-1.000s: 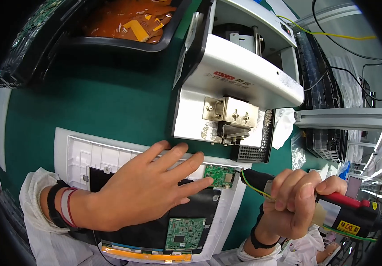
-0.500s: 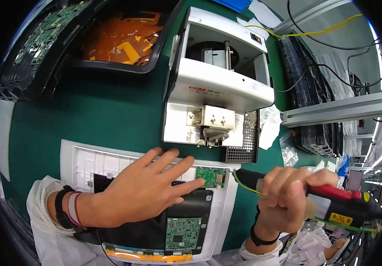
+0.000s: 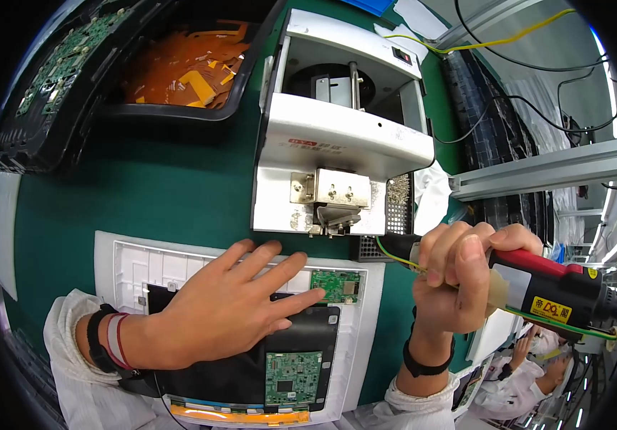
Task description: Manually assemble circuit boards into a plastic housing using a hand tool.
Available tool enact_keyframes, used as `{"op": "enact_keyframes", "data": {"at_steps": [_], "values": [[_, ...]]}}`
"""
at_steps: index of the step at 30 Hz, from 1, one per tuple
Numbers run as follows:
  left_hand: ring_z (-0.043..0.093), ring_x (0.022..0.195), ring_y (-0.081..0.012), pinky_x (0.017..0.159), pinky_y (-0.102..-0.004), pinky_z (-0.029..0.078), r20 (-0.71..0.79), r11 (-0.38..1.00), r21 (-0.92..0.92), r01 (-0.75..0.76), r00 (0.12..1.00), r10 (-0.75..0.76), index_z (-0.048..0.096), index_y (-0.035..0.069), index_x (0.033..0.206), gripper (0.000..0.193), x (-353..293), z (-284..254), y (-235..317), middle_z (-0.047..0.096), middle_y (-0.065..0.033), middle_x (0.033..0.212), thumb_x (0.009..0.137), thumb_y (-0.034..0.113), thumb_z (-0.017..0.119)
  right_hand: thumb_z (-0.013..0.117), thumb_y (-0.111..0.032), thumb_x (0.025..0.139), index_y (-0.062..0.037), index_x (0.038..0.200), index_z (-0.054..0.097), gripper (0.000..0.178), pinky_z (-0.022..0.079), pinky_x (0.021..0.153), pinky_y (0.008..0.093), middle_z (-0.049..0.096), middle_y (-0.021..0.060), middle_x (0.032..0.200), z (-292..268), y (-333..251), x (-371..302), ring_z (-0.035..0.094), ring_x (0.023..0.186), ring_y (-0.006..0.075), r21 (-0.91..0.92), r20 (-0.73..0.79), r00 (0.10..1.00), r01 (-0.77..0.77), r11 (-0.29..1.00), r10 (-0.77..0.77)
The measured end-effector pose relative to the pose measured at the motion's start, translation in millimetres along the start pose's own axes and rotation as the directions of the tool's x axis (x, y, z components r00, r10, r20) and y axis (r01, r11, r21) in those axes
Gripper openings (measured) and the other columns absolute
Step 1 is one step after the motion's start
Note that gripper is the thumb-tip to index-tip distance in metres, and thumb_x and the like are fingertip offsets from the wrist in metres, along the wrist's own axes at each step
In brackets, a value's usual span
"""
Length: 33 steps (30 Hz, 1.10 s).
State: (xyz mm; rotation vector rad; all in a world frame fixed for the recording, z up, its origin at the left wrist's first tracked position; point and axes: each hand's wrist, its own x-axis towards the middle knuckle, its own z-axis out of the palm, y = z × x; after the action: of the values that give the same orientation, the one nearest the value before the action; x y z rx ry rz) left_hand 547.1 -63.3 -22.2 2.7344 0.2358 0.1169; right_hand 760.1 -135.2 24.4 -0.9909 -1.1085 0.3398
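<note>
1. head view, left hand (image 3: 233, 308): yours, palm down, fingers spread loosely, laid over the white panel (image 3: 356, 330); nothing seen gripped, though the underside of your palm is hidden.
2. head view, right hand (image 3: 462, 269): yours, fingers curled closed round the red-and-black power screwdriver (image 3: 548, 287), held aslant with its nose to the left.
3. panel: on the green mat (image 3: 158, 186), in front of you, partly under your left hand; bears a small green board (image 3: 342, 282) near its upper right corner and a larger one (image 3: 294, 376) lower down.
4. screw machine (image 3: 337, 132): white, just beyond the panel, perforated tray (image 3: 398, 215) at its right side.
5. step in hand, as judged: you seem to be bringing the driver to the machine's front while steadying the panel.
6. next move, as judged: calls for lining the bit up with the machine's outlet; whether it carries a screw, you cannot tell here.
7. change from half a second ago: the driver's nose was beside the panel's upper right corner; it is now by the tray. your left hand keeps its place.
</note>
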Motion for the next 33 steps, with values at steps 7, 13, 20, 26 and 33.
{"op": "enact_keyframes", "data": {"at_steps": [7,13,20,26,33], "values": [[0.047,0.116,-0.0313,0.098,-0.0424,0.039,0.002,1.0,-0.022,0.005,1.0,-0.005,0.057,0.026,0.13,0.051,0.4,4.0,-2.8,0.05,-0.0125,0.132,0.081,0.033,0.069,0.054,0.002,0.087,-0.0058,0.102,0.031,0.029,0.038,0.04,0.0276,0.042,0.0036,0.06,-0.8,9.3,-2.5,0.039,0.042,0.0111,-0.016,-0.004,1.0,0.018,1.0,-0.018],[0.047,0.117,-0.0314,0.098,-0.0423,0.039,-0.004,1.0,-0.028,0.01,1.0,-0.01,0.057,0.026,0.131,0.051,-0.2,4.5,-3.0,0.049,-0.0126,0.132,0.081,0.033,0.069,0.054,0.003,0.086,-0.0055,0.103,0.032,0.029,0.037,0.039,0.0272,0.042,0.0039,0.06,-0.3,10.5,-2.7,0.039,0.042,0.0109,-0.009,-0.003,1.0,0.009,1.0,-0.009],[0.047,0.117,-0.0313,0.099,-0.0422,0.038,0.0,1.0,-0.023,0.009,1.0,-0.009,0.056,0.026,0.131,0.052,-0.3,4.1,-2.6,0.049,-0.0124,0.132,0.081,0.033,0.069,0.054,0.004,0.086,-0.006,0.101,0.031,0.03,0.038,0.04,0.0271,0.042,0.0039,0.06,0.7,10.9,-0.9,0.038,0.042,0.0107,-0.002,-0.003,1.0,-0.006,1.0,0.006],[0.047,0.117,-0.0312,0.098,-0.042,0.038,-0.006,1.0,-0.029,0.008,1.0,-0.008,0.056,0.026,0.131,0.052,-0.8,4.1,-1.6,0.049,-0.0125,0.131,0.08,0.032,0.07,0.053,0.005,0.086,-0.0057,0.101,0.031,0.029,0.038,0.041,0.0277,0.043,0.0049,0.06,0.9,9.5,-1.3,0.039,0.042,0.0111,-0.005,-0.008,1.0,-0.024,1.0,0.024],[0.047,0.117,-0.0317,0.098,-0.0419,0.039,-0.017,1.0,-0.023,-0.002,1.0,0.001,0.057,0.025,0.13,0.052,-2.9,4.9,2.6,0.049,-0.013,0.132,0.08,0.032,0.071,0.05,0.004,0.086,-0.0078,0.103,0.032,0.027,0.039,0.042,0.0284,0.041,0.0051,0.059,-3.2,-5.2,-5.0,0.04,0.043,0.0124,0.034,-0.041,0.999,-0.015,0.999,0.017]]}}
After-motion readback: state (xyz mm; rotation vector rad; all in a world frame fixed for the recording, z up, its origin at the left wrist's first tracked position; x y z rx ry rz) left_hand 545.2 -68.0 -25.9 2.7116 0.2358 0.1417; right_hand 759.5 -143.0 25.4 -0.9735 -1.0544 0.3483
